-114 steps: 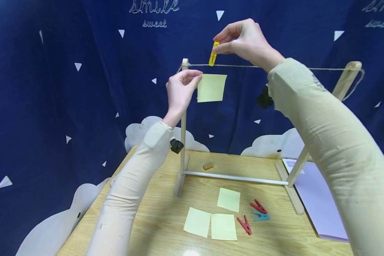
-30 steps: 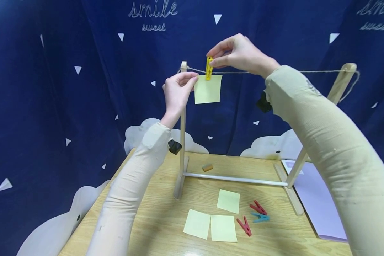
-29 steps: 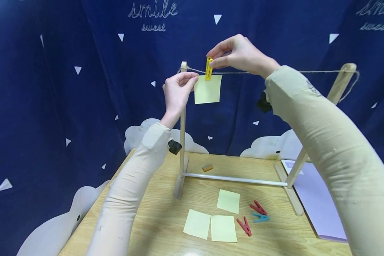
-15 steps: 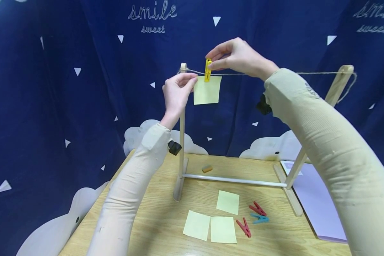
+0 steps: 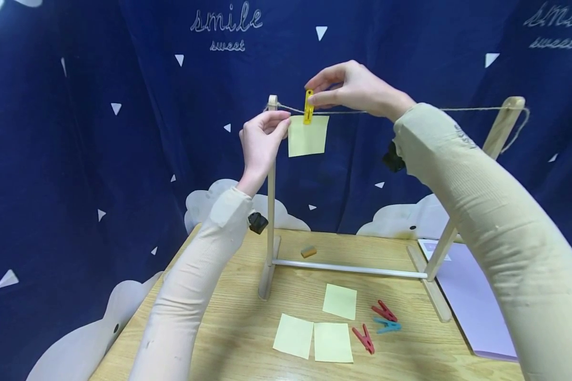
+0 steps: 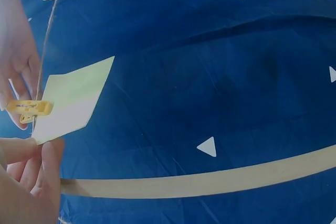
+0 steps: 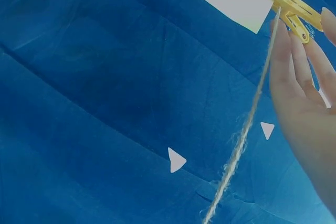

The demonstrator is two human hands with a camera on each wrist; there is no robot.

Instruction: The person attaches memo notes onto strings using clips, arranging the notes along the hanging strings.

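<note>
A yellow clothespin (image 5: 308,108) stands upright over the string (image 5: 343,112) and the top edge of a pale yellow paper square (image 5: 307,138). The right hand (image 5: 357,90) pinches its upper end between thumb and fingers. At the paper's upper left corner, the left hand (image 5: 262,143) pinches the sheet between thumb and fingertips. In the left wrist view the clothespin (image 6: 34,107) lies across the string, its tip over the paper (image 6: 79,95). The right wrist view shows the clothespin (image 7: 289,6) at the string (image 7: 247,124), with the right hand (image 7: 310,82) beside it.
The string runs between two wooden posts (image 5: 271,185) joined by a white bar (image 5: 348,268). On the table (image 5: 233,338) lie several paper squares (image 5: 340,302), red clothespins (image 5: 364,339), a blue clothespin (image 5: 387,325) and a small brown block (image 5: 308,252). A lilac folder (image 5: 476,307) lies at right.
The right hand has lowered the yellow clothespin from above the paper onto its top edge and the string. The left hand still holds the corner, and the paper has moved slightly left.
</note>
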